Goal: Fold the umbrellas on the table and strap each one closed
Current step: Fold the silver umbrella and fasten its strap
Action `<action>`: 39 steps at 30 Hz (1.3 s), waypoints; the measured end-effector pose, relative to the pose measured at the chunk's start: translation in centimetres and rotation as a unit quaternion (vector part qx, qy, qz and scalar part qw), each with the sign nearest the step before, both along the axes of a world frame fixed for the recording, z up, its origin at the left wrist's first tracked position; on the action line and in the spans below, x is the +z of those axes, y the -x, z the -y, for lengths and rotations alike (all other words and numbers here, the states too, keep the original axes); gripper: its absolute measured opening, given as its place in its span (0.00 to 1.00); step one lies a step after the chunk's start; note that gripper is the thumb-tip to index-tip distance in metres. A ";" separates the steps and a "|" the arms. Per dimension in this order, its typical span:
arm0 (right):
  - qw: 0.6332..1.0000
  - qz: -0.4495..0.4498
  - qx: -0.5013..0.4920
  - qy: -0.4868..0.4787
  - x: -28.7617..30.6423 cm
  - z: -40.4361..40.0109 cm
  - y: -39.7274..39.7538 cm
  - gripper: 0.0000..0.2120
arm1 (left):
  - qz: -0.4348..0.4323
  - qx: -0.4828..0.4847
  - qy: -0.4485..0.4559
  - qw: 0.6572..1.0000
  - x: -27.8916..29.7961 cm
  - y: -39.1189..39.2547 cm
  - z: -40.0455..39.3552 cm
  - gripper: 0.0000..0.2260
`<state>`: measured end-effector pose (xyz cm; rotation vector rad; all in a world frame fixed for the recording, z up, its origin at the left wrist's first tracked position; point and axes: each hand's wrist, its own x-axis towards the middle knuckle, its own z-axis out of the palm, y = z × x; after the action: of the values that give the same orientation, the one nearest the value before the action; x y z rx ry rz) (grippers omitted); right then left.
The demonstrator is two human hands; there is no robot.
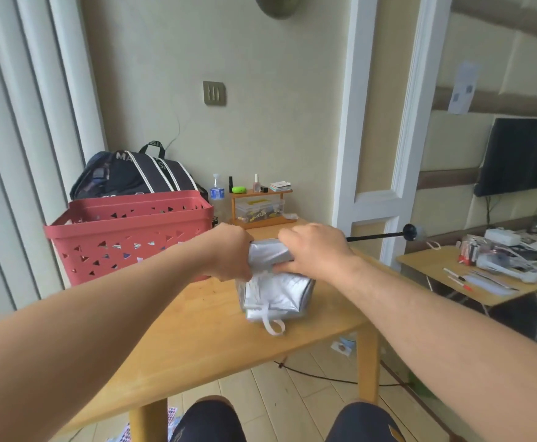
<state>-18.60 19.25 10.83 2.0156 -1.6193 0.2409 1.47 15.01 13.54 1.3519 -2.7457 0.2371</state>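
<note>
Your left hand [233, 253] and right hand [313, 250] both grip the silver umbrella [273, 282]. Fingers curl round its bunched canopy above the table [197, 330].

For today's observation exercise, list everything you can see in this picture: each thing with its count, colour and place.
Umbrella: one, silver, table middle, held.
Strap: one, white, umbrella's near end.
Table: one, wooden, centre.
Basket: one, red, table's left.
Bag: one, dark, behind basket.
Spray bottle: one, clear, far edge.
Small shelf: one, wooden, far edge.
Side table: one, wooden, right.
Screen: one, black, right wall.
Left hand: gripping umbrella.
Right hand: gripping umbrella.
</note>
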 end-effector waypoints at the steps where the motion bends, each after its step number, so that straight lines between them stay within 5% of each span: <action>1: 1.000 -0.010 -0.004 0.003 0.0 -0.3 0.9 0.24 | -0.006 0.001 -0.014 1.000 0.1 -0.3 -0.1 0.09; 8: 0.984 -0.015 0.035 0.176 -0.8 -0.7 3.5 0.28 | -0.079 -0.012 -0.142 0.987 0.5 -0.1 -1.4 0.13; 12: 0.986 0.007 0.010 0.168 -0.5 -1.2 3.7 0.27 | -0.082 -0.020 -0.222 0.971 1.1 -0.4 -1.2 0.11; 17: 0.997 0.021 -0.071 0.024 0.9 -2.2 1.7 0.22 | 0.036 -0.013 0.005 0.999 0.5 -0.4 0.5 0.13; 21: 0.986 0.089 -0.134 -0.034 2.1 -1.6 -0.2 0.16 | 0.004 -0.040 0.105 0.994 0.4 1.2 0.7 0.26; 23: 0.978 0.131 -0.144 -0.074 2.4 -1.4 -1.0 0.19 | 0.018 -0.067 0.129 0.989 0.2 2.4 0.4 0.27; 27: 0.971 0.133 -0.140 -0.141 2.8 -2.1 -1.7 0.20 | 0.009 -0.044 0.103 0.994 -0.4 2.2 0.4 0.12; 39: 0.954 0.177 -0.110 -0.215 2.6 -3.3 -0.6 0.08 | 0.030 -0.019 0.119 0.992 -0.1 -1.9 0.3 0.13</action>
<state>-17.96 22.50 13.40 2.1648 -2.2699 0.1860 3.37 14.72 13.48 1.2491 -2.6811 0.5922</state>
